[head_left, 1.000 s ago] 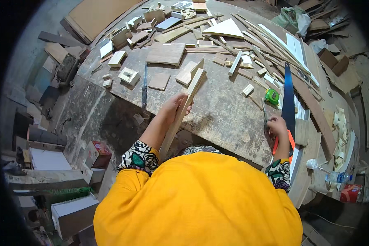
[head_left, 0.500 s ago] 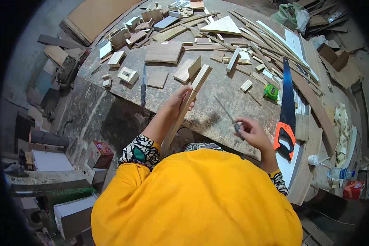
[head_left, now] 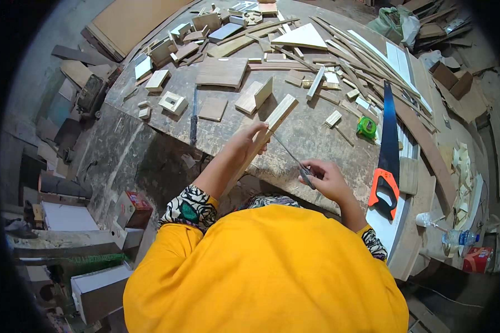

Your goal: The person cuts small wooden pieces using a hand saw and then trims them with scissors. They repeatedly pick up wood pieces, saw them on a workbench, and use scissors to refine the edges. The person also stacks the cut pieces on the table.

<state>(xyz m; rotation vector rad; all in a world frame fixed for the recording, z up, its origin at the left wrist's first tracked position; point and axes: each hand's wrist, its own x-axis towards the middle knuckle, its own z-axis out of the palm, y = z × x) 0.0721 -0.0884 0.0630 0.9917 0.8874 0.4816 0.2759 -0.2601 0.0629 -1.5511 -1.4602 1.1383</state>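
My left hand [head_left: 249,142] grips a long pale wooden strip [head_left: 274,119] that slants from my lap up across the workbench [head_left: 311,139]. My right hand [head_left: 323,177] pinches the near end of a thin dark rod-like tool [head_left: 288,153]; its far tip reaches the strip just beside my left fingers. A hand saw with an orange and black handle [head_left: 388,161] lies on the bench to the right of my right hand.
Several wood offcuts, blocks and slats [head_left: 261,94] cover the bench, with a square board [head_left: 223,72] at the back. A green tape measure [head_left: 366,127] lies right of centre. A dark chisel-like tool [head_left: 193,116] lies at left. Plastic bottles [head_left: 455,237] stand at lower right.
My right hand has left the saw handle, picked up the thin tool and brought it leftward until its tip meets the strip. My left hand keeps its hold on the strip.
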